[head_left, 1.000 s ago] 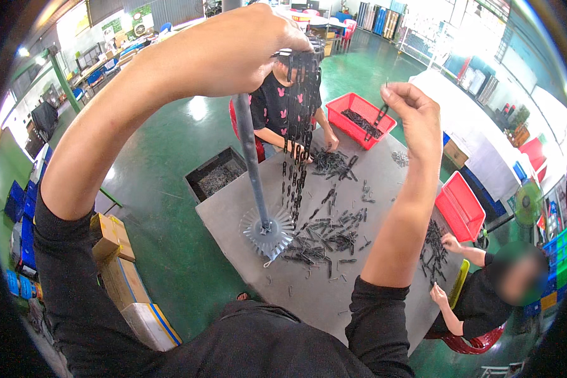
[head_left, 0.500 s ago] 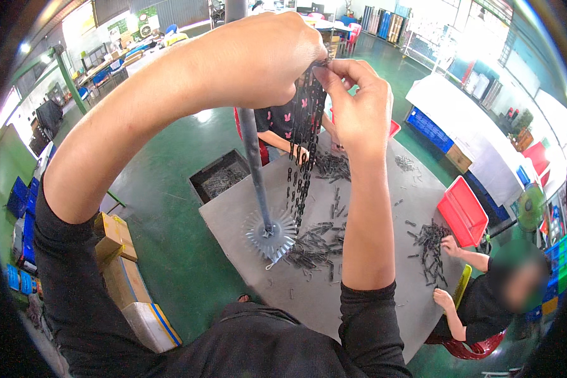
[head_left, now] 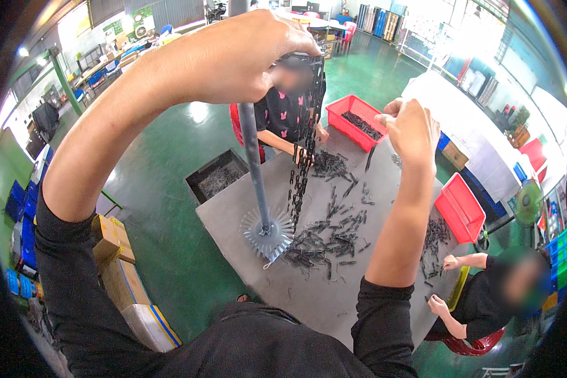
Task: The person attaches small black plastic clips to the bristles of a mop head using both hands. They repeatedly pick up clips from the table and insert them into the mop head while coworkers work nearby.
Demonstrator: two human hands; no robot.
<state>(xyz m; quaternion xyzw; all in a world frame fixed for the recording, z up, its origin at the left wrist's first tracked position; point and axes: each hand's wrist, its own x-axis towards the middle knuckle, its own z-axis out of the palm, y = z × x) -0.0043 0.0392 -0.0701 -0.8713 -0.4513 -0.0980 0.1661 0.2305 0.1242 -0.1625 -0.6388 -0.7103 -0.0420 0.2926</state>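
Observation:
High in front of me, my left hand point(head_left: 258, 57) is closed around the top of a bunch of black chains point(head_left: 301, 157). They hang in several strands over the table, beside a grey pole point(head_left: 251, 145). To their right, my right hand point(head_left: 412, 132) is raised apart from them, its fingers pinched together. Whether anything is between those fingertips is too small to tell. A dark narrow strip point(head_left: 370, 159) shows below them; I cannot tell if it hangs or lies. Loose black pieces point(head_left: 324, 242) are heaped beneath the chains.
A finned metal disc point(head_left: 266, 234) sits around the pole's lower end on the grey table point(head_left: 283, 315). Red baskets point(head_left: 359, 120) point(head_left: 461, 208) stand at the table's right side. A dark crate point(head_left: 215, 176) is at the left. Two co-workers point(head_left: 479, 302) point(head_left: 286, 120) sit around the table.
My right hand has left the chains and moved right and down. My left hand still holds them, slightly further left. The red basket at the back has come into view.

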